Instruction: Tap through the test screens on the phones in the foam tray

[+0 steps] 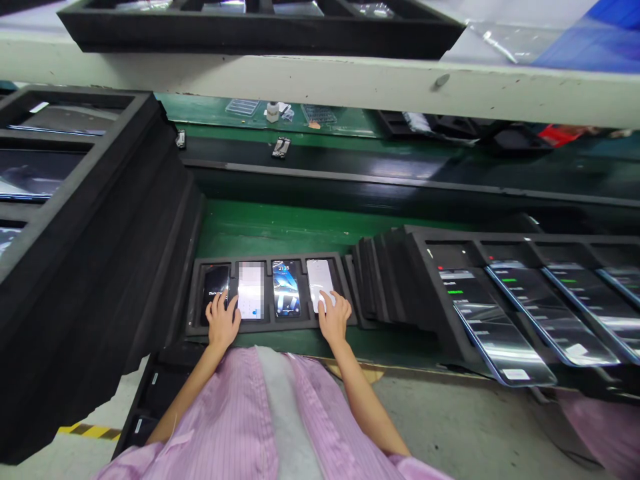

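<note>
A black foam tray [270, 325] lies on the green bench and holds several phones side by side. My left hand [223, 321] rests on the lower end of the leftmost phone [214, 288], whose screen is dark, with fingers stretched flat. My right hand [334, 317] lies on the lower end of the rightmost phone [319, 279], whose screen is white, fingers extended onto the glass. Between them sit a phone with a bright white screen [250, 289] and a phone with a picture on its screen [286, 287]. Neither hand grips anything.
A tall stack of black foam trays [95, 267] stands at the left. At the right, leaning trays [425, 287] hold several phones with lit screens [495, 320]. A dark conveyor [400, 180] runs behind the bench. Another tray [260, 30] sits on the shelf overhead.
</note>
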{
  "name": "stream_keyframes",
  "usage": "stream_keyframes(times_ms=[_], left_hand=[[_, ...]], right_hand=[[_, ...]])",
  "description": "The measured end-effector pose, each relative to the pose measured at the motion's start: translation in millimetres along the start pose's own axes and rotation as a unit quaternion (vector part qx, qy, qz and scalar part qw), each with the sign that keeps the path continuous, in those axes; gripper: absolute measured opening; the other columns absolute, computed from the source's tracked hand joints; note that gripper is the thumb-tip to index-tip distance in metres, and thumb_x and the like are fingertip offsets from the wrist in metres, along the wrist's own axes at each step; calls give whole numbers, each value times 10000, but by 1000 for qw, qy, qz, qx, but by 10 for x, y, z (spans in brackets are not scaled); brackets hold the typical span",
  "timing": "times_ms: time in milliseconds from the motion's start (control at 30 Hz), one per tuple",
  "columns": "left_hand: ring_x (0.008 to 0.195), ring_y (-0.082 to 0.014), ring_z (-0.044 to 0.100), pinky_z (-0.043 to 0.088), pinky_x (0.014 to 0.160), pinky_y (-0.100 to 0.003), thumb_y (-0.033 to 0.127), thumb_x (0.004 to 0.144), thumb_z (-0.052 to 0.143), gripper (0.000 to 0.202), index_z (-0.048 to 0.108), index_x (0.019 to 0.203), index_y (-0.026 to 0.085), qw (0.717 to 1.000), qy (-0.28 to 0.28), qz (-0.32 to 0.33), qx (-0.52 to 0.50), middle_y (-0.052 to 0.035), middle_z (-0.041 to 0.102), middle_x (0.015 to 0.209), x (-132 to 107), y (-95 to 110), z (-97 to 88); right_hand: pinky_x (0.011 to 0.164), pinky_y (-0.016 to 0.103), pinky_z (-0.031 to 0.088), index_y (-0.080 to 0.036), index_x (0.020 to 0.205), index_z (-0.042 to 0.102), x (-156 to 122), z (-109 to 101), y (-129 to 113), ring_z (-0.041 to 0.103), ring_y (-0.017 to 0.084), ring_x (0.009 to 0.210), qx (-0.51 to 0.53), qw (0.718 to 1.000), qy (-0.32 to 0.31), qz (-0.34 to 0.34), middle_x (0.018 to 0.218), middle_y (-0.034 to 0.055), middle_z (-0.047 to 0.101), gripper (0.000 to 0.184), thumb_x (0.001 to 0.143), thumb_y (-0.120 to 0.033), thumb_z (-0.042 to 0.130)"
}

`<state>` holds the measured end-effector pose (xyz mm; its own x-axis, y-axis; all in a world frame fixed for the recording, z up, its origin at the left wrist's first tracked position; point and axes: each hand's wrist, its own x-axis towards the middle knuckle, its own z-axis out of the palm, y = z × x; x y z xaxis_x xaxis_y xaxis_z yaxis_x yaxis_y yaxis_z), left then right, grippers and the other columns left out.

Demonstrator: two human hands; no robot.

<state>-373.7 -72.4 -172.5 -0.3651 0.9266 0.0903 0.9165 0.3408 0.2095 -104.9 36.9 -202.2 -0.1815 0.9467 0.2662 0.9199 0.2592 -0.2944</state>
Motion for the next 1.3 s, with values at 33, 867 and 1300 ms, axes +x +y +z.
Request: stream_keyframes(times_ms=[33, 867, 1300], left_hand=[[1227, -310, 390, 299, 987, -513, 239, 841, 404, 370, 601, 1152, 205, 1000, -2, 3, -2, -134, 489, 1311, 0, -2, 0], [1226, -309, 399, 303, 985, -508, 233, 839, 400, 366, 608, 1138, 191, 1000, -4, 12, -7, -145, 501, 1299, -11, -10, 15], [1226, -318, 402, 306, 981, -518, 217, 841, 396, 359, 618, 1120, 183, 1000, 8, 23, 6, -153, 505, 1293, -4, -13, 36]], right_hand=[[946, 438, 281, -208, 1082, 609, -8, 1, 12, 410, 227, 1001, 2, 1000, 3, 0, 1088, 111, 492, 391, 902, -321, 281], [931, 452, 275, -141, 1122, 561, -77, 35, 8, 407, 249, 988, -10, 999, 27, 28, 1056, 148, 513, 411, 896, -346, 285], [919, 424, 303, -170, 1137, 588, -82, -6, 11, 410, 244, 1013, -53, 998, 1, 30, 1112, 148, 495, 406, 911, -309, 281]])
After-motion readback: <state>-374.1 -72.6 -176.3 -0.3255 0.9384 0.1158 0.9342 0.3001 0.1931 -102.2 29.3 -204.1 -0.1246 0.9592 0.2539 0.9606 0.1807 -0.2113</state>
